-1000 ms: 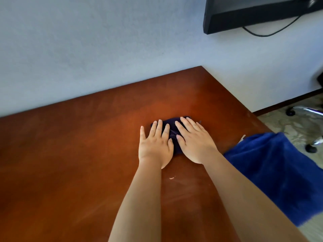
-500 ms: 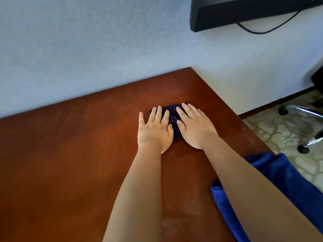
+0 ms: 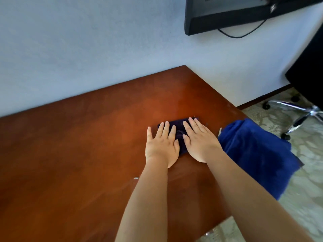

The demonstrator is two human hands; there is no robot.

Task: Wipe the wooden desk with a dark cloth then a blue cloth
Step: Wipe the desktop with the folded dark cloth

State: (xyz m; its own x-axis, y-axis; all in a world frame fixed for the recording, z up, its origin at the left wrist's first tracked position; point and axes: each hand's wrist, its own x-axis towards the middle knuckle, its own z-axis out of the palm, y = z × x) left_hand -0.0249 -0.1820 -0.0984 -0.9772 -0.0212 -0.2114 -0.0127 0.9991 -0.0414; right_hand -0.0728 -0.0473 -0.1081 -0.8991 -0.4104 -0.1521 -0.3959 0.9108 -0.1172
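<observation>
A small dark cloth (image 3: 178,124) lies flat on the reddish-brown wooden desk (image 3: 78,154), near its right side. My left hand (image 3: 161,144) and my right hand (image 3: 200,139) press on it side by side with straight fingers, covering most of it. A bright blue cloth (image 3: 258,154) hangs over the desk's right edge, just right of my right hand.
A pale wall runs along the desk's back edge. A black monitor (image 3: 244,13) with a dangling cable hangs at the upper right. An office chair's chrome base (image 3: 300,116) stands on the patterned floor to the right. A tiny white speck (image 3: 136,178) lies beside my left forearm.
Both hands have slid the dark cloth back from the far corner toward the near right, and it now lies close beside the blue cloth.
</observation>
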